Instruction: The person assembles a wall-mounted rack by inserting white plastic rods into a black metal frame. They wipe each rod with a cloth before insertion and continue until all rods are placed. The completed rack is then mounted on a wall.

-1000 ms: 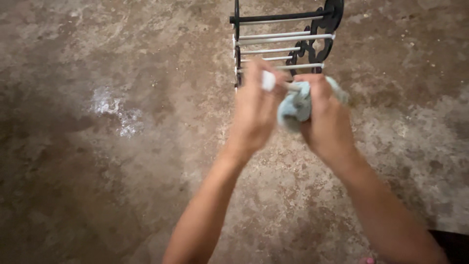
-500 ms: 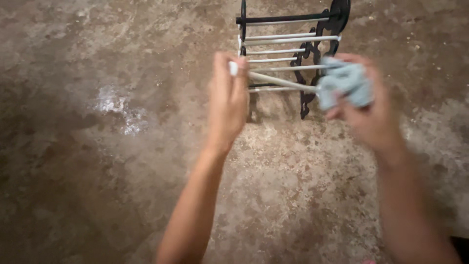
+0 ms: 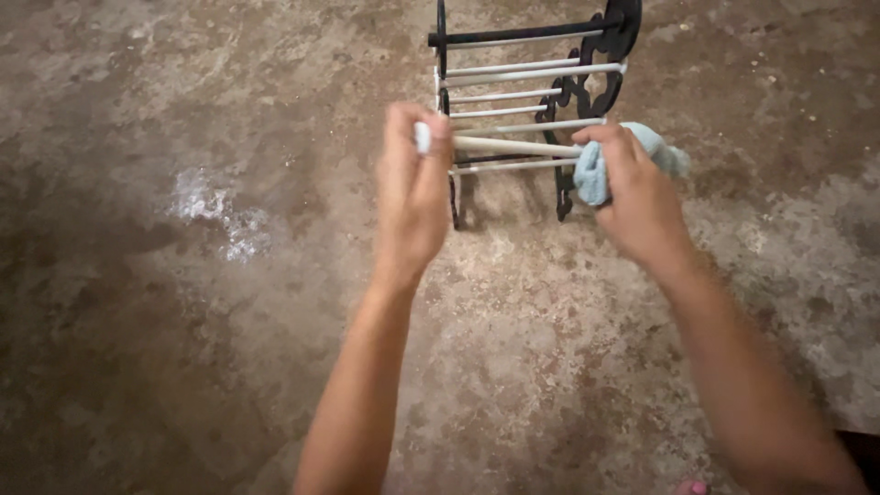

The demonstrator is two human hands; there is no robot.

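We are holding a white rod level between our two hands, above a stained concrete floor.

Our left hand (image 3: 412, 197) is closing its fingers around the capped left end of the white rod (image 3: 513, 146); our right hand (image 3: 639, 197) is gripping a pale blue cloth (image 3: 642, 151), bunched around the rod's right end; just beyond the rod, a black rack (image 3: 532, 92) with white crossbars is standing on the floor (image 3: 183, 321); a whitish patch (image 3: 220, 206) is lying well to the left.

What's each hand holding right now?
Left hand: closed on the rod end.
Right hand: closed on the cloth, around the rod.
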